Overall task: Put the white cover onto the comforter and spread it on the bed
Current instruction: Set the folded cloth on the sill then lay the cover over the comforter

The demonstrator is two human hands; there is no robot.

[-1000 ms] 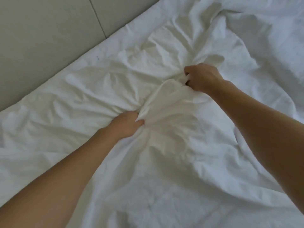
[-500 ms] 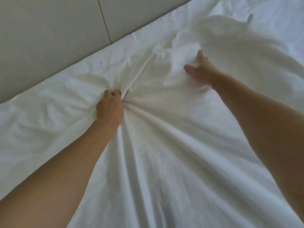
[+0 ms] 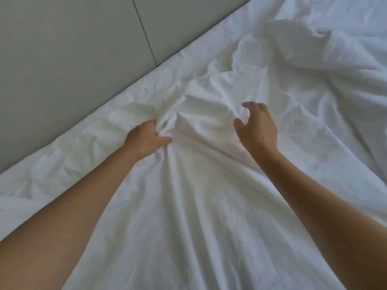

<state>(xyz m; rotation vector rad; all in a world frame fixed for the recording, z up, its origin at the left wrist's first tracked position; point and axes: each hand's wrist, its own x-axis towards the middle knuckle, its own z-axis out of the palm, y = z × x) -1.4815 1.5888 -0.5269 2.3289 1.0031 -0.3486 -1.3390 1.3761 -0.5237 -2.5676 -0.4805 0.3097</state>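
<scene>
The white cover (image 3: 205, 206) lies rumpled across the bed and fills most of the view. My left hand (image 3: 144, 140) is closed on a bunch of its fabric near the bed's far-left edge, and folds fan out from that grip toward me. My right hand (image 3: 258, 127) hovers just above the cloth to the right of it, fingers curled and apart, holding nothing. A puffed-up hump of white fabric (image 3: 293, 40) rises at the upper right. I cannot tell the comforter apart from the cover.
A pale grey-green padded wall panel (image 3: 69, 59) with a vertical seam runs along the bed's far-left edge. Two small dark specks (image 3: 146, 90) mark the fabric near that edge. More crumpled white bedding (image 3: 356, 101) stretches off to the right.
My right hand let go of the fabric it had flung up and came back toward me with fingers apart. My left hand kept its grip. The lifted fabric settled at the upper right.
</scene>
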